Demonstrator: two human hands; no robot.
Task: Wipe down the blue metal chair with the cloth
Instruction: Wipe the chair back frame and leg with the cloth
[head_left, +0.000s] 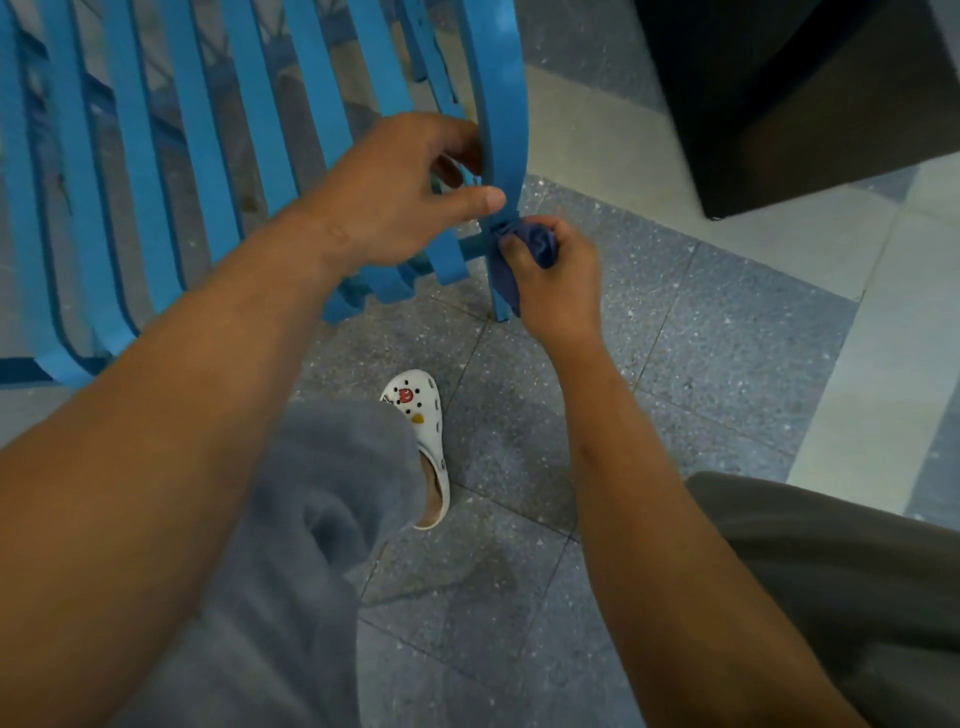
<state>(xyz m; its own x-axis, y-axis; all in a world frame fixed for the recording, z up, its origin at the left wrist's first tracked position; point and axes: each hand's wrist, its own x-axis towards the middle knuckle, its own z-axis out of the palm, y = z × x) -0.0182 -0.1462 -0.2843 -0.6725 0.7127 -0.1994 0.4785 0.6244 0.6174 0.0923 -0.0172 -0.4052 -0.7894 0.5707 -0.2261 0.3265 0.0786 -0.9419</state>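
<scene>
The blue metal chair (202, 156), made of curved flat slats, fills the upper left of the head view. My left hand (400, 192) grips its outer right slat, thumb across the front and fingers behind. Just below, my right hand (556, 280) holds a bunched dark blue cloth (537, 244) and presses it against the lower end of that same slat near a small crossbar. Part of the cloth hangs down along the slat's foot.
Grey speckled floor tiles (701, 338) lie under the chair. My foot in a white clog (423, 415) stands below the hands, with grey trouser legs around it. A dark cabinet or box (805, 93) stands at the upper right.
</scene>
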